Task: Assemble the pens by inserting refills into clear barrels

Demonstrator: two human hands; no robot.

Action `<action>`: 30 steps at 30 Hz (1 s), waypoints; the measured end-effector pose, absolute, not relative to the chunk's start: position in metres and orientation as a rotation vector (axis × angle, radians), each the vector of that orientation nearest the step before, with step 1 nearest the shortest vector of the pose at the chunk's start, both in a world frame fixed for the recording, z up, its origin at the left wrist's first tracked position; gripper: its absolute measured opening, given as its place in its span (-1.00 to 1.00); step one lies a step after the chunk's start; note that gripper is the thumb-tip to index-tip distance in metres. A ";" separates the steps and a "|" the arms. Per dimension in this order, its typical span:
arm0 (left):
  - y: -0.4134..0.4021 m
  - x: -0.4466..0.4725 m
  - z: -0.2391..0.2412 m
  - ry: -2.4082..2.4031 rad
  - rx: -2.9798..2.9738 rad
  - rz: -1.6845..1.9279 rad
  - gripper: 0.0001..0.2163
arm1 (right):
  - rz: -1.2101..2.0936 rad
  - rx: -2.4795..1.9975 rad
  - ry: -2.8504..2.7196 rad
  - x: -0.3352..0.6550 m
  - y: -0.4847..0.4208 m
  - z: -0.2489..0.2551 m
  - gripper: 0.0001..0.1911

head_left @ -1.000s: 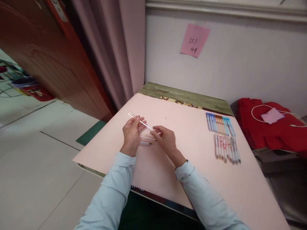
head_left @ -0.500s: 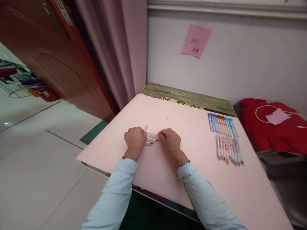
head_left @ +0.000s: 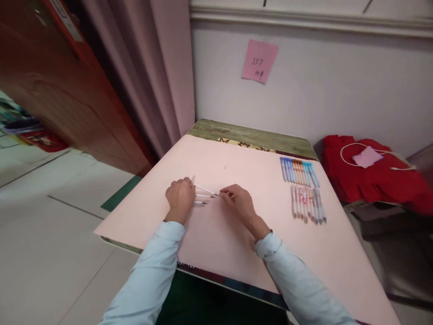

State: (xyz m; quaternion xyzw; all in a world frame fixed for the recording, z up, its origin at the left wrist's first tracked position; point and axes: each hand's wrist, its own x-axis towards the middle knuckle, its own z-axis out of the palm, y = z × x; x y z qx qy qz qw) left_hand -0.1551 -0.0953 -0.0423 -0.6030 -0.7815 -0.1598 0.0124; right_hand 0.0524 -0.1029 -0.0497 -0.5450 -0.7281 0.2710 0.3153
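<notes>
Change: both hands have come down from mid-air to the table — the refill, held raised a second ago, now lies low, nearly flat.
Left hand: fingers closed on the refill's butt end.
Right hand: fingertips pinch its tip.
Look: thin clear tube, dark point — two more refills just beneath it.
Pens: two rows, well apart to the right.

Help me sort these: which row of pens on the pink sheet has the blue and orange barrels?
The far row of pens, nearer the wall, has blue and orange barrels. The near row of pens just below it is mostly white and clear.
</notes>
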 end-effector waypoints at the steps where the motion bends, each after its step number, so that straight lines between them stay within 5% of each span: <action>1: -0.095 -0.155 -0.042 -2.447 -1.876 -0.481 -0.83 | 0.699 -1.427 -1.890 0.064 -0.107 -0.047 -0.83; 6: -0.094 -0.156 -0.033 -2.456 -1.867 -0.569 -0.77 | 0.434 -1.750 -1.726 0.153 -0.129 -0.031 -0.78; 13: -0.092 -0.089 -0.015 -2.297 -2.024 -1.191 -0.84 | 0.212 -2.499 -1.493 0.239 -0.136 -0.034 -0.70; 25: -0.103 0.010 -0.060 -2.300 -2.539 -2.337 -0.87 | 0.181 -2.639 -1.553 0.231 -0.125 -0.026 -0.68; 30: -0.105 0.009 -0.060 -2.378 -2.462 -2.923 -0.75 | 0.502 -2.191 -1.459 0.205 -0.122 -0.024 -0.76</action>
